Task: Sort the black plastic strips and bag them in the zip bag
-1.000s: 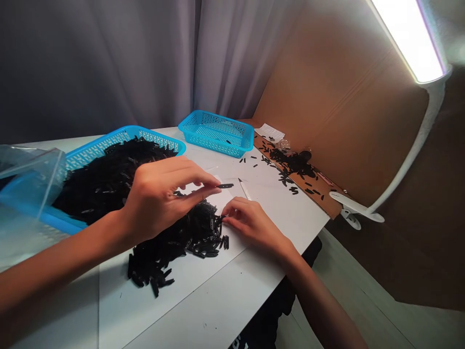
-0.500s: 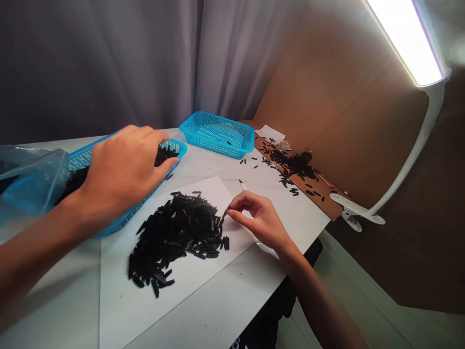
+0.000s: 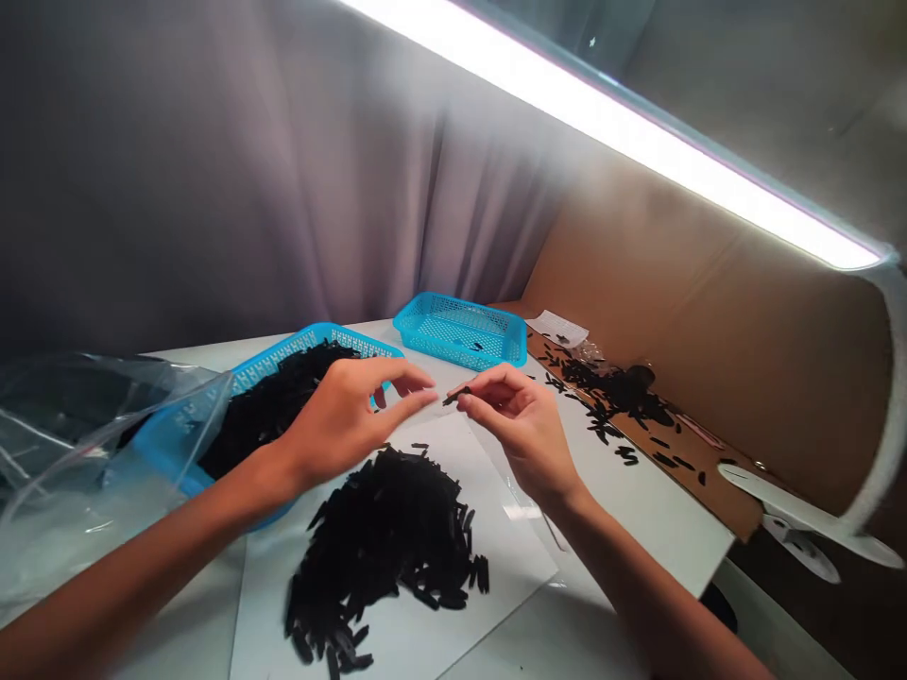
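Note:
Between the thumb and fingertips of my right hand [image 3: 521,425] is a small, narrow black piece [image 3: 457,396], raised above the paper. My left hand [image 3: 358,411] faces it from the left, thumb and fingers apart with nothing between them, its fingertips just short of the piece. Below both hands a heap of similar black pieces [image 3: 389,538] lies on a white sheet [image 3: 496,557]. Behind my left hand stands a blue basket [image 3: 245,378] filled with black pieces, partly hidden by the hand and forearm.
A second blue basket [image 3: 460,354] at the back holds a few black pieces. Clear plastic bag [image 3: 177,406] lies over the left basket. More black pieces [image 3: 613,392] are scattered on cardboard at the right, near a white lamp [image 3: 638,132] overhead.
My left hand has come away from the left basket to the right, near my right hand. My right hand has lifted the black piece off the heap's edge. The view has tilted up.

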Action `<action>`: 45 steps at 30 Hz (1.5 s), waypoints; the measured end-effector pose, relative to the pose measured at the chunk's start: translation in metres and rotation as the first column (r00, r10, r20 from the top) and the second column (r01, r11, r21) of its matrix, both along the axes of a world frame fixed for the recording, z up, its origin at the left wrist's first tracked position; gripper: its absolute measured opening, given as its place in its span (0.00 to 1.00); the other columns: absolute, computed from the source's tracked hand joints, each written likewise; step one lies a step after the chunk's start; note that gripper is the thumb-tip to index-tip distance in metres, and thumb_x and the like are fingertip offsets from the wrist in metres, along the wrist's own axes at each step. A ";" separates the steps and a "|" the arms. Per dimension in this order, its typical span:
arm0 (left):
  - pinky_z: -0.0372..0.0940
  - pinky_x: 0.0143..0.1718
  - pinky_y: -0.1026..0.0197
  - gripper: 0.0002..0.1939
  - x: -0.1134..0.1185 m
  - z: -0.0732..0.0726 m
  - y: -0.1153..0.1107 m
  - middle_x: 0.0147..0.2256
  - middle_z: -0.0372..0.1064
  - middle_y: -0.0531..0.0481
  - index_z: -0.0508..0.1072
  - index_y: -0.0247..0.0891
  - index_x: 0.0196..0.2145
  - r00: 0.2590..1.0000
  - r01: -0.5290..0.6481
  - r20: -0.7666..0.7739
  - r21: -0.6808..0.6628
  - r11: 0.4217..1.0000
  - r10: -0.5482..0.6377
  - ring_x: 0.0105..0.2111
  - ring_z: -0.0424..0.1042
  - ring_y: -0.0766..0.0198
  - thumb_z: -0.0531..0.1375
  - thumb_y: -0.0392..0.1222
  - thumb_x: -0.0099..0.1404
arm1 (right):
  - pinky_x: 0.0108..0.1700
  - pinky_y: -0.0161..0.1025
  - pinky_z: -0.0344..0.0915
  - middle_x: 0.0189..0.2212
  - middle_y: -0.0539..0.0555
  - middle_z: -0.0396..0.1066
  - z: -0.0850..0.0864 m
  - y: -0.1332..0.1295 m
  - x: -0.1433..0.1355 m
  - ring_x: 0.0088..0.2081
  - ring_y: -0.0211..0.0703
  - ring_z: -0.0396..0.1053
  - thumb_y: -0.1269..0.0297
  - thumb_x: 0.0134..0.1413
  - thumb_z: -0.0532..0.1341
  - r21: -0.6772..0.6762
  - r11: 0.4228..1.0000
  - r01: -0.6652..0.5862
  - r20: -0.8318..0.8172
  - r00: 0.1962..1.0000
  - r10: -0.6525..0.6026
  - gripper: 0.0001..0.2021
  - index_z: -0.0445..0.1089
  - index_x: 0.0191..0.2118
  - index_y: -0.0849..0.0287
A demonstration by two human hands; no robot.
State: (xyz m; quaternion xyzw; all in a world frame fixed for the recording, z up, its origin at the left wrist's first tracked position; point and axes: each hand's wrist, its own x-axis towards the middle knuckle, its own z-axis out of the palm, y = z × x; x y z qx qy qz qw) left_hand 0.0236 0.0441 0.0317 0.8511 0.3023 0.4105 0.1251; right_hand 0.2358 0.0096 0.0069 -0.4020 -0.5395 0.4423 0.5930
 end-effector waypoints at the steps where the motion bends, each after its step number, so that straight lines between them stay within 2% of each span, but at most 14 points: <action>1: 0.68 0.27 0.66 0.08 -0.006 0.000 0.008 0.33 0.81 0.52 0.80 0.40 0.38 0.997 -0.055 -0.060 0.013 0.998 0.056 0.28 0.76 0.65 0.63 0.44 0.69 | 0.39 0.39 0.70 0.31 0.52 0.78 0.000 0.010 0.001 0.34 0.41 0.74 0.62 0.45 0.75 -0.008 1.000 -0.005 -0.008 1.000 0.005 0.12 0.73 0.32 0.58; 3: 0.70 0.31 0.63 0.09 -0.017 -0.005 0.022 0.36 0.81 0.50 0.80 0.40 0.41 0.946 -0.156 -0.273 0.093 0.983 0.176 0.33 0.78 0.62 0.61 0.44 0.70 | 0.38 0.38 0.68 0.29 0.52 0.78 -0.004 0.029 0.006 0.32 0.40 0.72 0.62 0.40 0.77 -0.075 0.997 -0.005 -0.072 0.997 -0.001 0.15 0.72 0.31 0.59; 5: 0.71 0.37 0.59 0.09 -0.023 -0.015 0.031 0.39 0.80 0.48 0.80 0.39 0.43 0.852 -0.135 -0.484 0.168 0.976 0.201 0.37 0.78 0.59 0.62 0.42 0.69 | 0.38 0.38 0.67 0.27 0.51 0.77 -0.014 0.044 0.013 0.30 0.38 0.71 0.61 0.36 0.78 -0.160 0.987 0.008 -0.167 0.985 -0.035 0.17 0.72 0.30 0.59; 13: 0.61 0.59 0.43 0.05 -0.003 -0.068 0.037 0.50 0.75 0.33 0.81 0.31 0.33 0.605 0.055 -0.774 0.274 0.960 0.186 0.60 0.66 0.41 0.65 0.27 0.59 | 0.39 0.39 0.66 0.27 0.52 0.76 -0.051 0.056 0.029 0.31 0.40 0.71 0.58 0.32 0.78 -0.272 0.962 0.026 -0.231 0.969 -0.091 0.20 0.71 0.29 0.59; 15: 0.60 0.61 0.41 0.06 0.003 -0.077 0.042 0.52 0.74 0.34 0.80 0.31 0.38 0.565 0.079 -0.800 0.296 0.952 0.202 0.61 0.65 0.42 0.64 0.29 0.63 | 0.39 0.39 0.65 0.27 0.53 0.76 -0.052 0.056 0.028 0.30 0.39 0.70 0.58 0.33 0.78 -0.255 0.967 0.025 -0.224 0.971 -0.084 0.20 0.71 0.29 0.60; 18: 0.70 0.54 0.43 0.16 0.016 -0.084 0.051 0.55 0.70 0.42 0.72 0.36 0.53 0.533 0.133 -0.823 0.307 0.942 0.193 0.53 0.72 0.52 0.62 0.45 0.71 | 0.37 0.38 0.62 0.25 0.53 0.76 -0.051 0.054 0.024 0.29 0.39 0.69 0.58 0.33 0.78 -0.209 0.977 0.033 -0.206 0.976 -0.077 0.20 0.71 0.29 0.61; 22: 0.72 0.48 0.49 0.11 0.022 -0.068 0.053 0.44 0.75 0.45 0.75 0.34 0.45 0.574 0.122 -0.792 0.333 0.935 0.207 0.44 0.75 0.58 0.62 0.44 0.70 | 0.36 0.38 0.61 0.24 0.53 0.76 -0.046 0.052 0.022 0.29 0.40 0.68 0.56 0.34 0.78 -0.137 0.990 0.044 -0.204 0.976 -0.072 0.20 0.71 0.28 0.61; 25: 0.69 0.46 0.48 0.07 0.002 -0.041 0.049 0.32 0.75 0.46 0.76 0.35 0.33 0.682 -0.042 -0.658 0.403 0.914 0.321 0.39 0.75 0.55 0.60 0.34 0.70 | 0.37 0.38 0.61 0.25 0.53 0.75 -0.039 0.050 0.022 0.30 0.41 0.68 0.54 0.35 0.78 -0.092 0.995 0.050 -0.228 0.971 -0.069 0.21 0.71 0.29 0.61; 28: 0.68 0.43 0.44 0.09 -0.027 -0.015 0.045 0.36 0.78 0.41 0.78 0.35 0.39 0.761 -0.267 -0.459 0.422 0.867 0.458 0.40 0.75 0.48 0.57 0.39 0.72 | 0.37 0.38 0.62 0.26 0.52 0.76 -0.030 0.046 0.023 0.30 0.40 0.67 0.53 0.35 0.78 -0.051 0.998 0.048 -0.268 0.961 -0.060 0.22 0.71 0.30 0.60; 31: 0.70 0.42 0.50 0.12 -0.034 -0.001 0.034 0.41 0.79 0.44 0.77 0.37 0.47 0.832 -0.323 -0.337 0.351 0.879 0.441 0.41 0.77 0.52 0.62 0.46 0.70 | 0.39 0.38 0.63 0.28 0.52 0.77 -0.020 0.039 0.018 0.31 0.39 0.67 0.53 0.37 0.78 -0.017 0.999 0.028 -0.304 0.952 -0.032 0.21 0.71 0.31 0.59; 35: 0.71 0.40 0.63 0.13 0.004 -0.001 0.008 0.40 0.80 0.54 0.76 0.44 0.49 0.931 -0.226 -0.223 0.266 0.937 0.288 0.38 0.78 0.64 0.66 0.47 0.67 | 0.41 0.39 0.65 0.30 0.53 0.79 -0.012 0.027 0.008 0.33 0.40 0.70 0.55 0.42 0.77 0.011 1.000 -0.025 -0.321 0.947 0.028 0.19 0.73 0.35 0.58; 38: 0.70 0.39 0.64 0.07 0.038 -0.005 -0.005 0.36 0.80 0.55 0.79 0.43 0.42 0.992 -0.124 0.022 0.227 0.966 0.122 0.35 0.77 0.66 0.67 0.42 0.66 | 0.43 0.40 0.67 0.33 0.54 0.80 -0.010 0.019 0.004 0.36 0.43 0.73 0.55 0.44 0.77 0.023 0.999 -0.033 -0.307 0.951 0.039 0.18 0.77 0.38 0.58; 41: 0.68 0.35 0.65 0.04 0.053 -0.007 -0.007 0.34 0.80 0.57 0.79 0.43 0.39 0.987 -0.133 0.113 0.193 0.972 0.113 0.32 0.76 0.68 0.67 0.38 0.66 | 0.43 0.40 0.69 0.33 0.53 0.80 -0.011 0.016 0.005 0.35 0.41 0.74 0.57 0.44 0.77 0.032 0.999 -0.014 -0.309 0.951 0.023 0.15 0.78 0.36 0.58; 45: 0.66 0.32 0.64 0.05 0.049 -0.008 -0.002 0.34 0.81 0.57 0.80 0.43 0.38 0.976 -0.171 0.160 0.124 0.977 0.151 0.32 0.75 0.67 0.70 0.38 0.63 | 0.41 0.39 0.69 0.33 0.52 0.79 -0.014 0.016 0.007 0.35 0.41 0.73 0.59 0.44 0.77 0.026 0.999 -0.040 -0.332 0.942 0.046 0.12 0.78 0.33 0.58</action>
